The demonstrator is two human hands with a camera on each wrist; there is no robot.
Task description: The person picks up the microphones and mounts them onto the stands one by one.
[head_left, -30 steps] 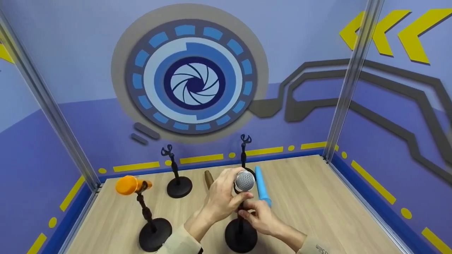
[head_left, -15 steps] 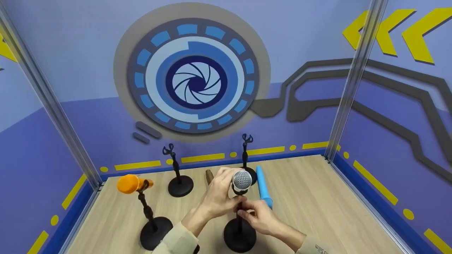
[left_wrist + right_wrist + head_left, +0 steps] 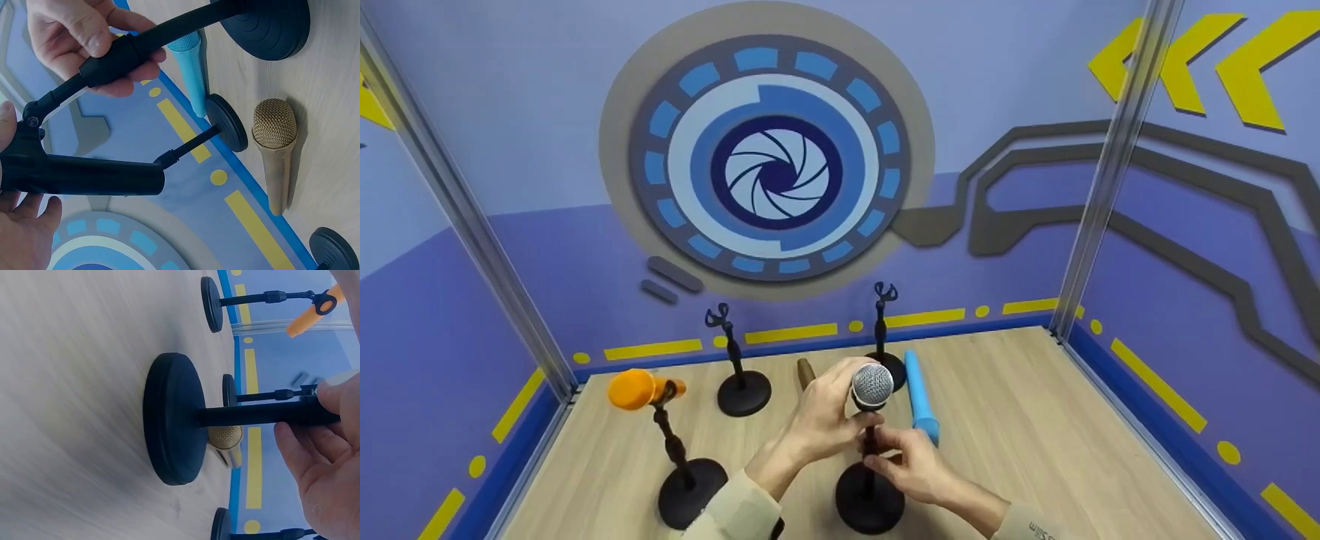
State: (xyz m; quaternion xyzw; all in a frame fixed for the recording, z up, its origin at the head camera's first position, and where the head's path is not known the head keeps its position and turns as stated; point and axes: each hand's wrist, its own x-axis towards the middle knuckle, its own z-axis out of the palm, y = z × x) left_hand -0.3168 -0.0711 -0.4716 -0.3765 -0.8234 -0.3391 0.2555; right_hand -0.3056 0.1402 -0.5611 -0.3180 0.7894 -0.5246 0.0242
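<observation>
A black microphone with a silver mesh head (image 3: 873, 386) sits in the clip of a black desk stand (image 3: 115, 62). My left hand (image 3: 825, 416) grips the microphone and clip from the left, its thumb (image 3: 5, 125) beside the joint under the clip. Lower down, my right hand (image 3: 916, 463) holds the stand's pole at its thicker collar, thumb on one side and fingers on the other, as the right wrist view also shows. The stand is upright, its round base (image 3: 175, 419) on the table. The microphone's black handle (image 3: 107, 175) points away toward the back wall.
An orange microphone (image 3: 634, 390) rests in another stand (image 3: 690, 491) at the left. Two stands with bare clips, back left (image 3: 743, 392) and back right (image 3: 885, 367), stand near the wall. A blue microphone (image 3: 919, 394) and a gold one (image 3: 275, 152) lie on the wooden table.
The microphone and left hand have shifted slightly left, and the left thumb has slid from beside the mesh head down to below it. My right hand keeps its place on the pole.
</observation>
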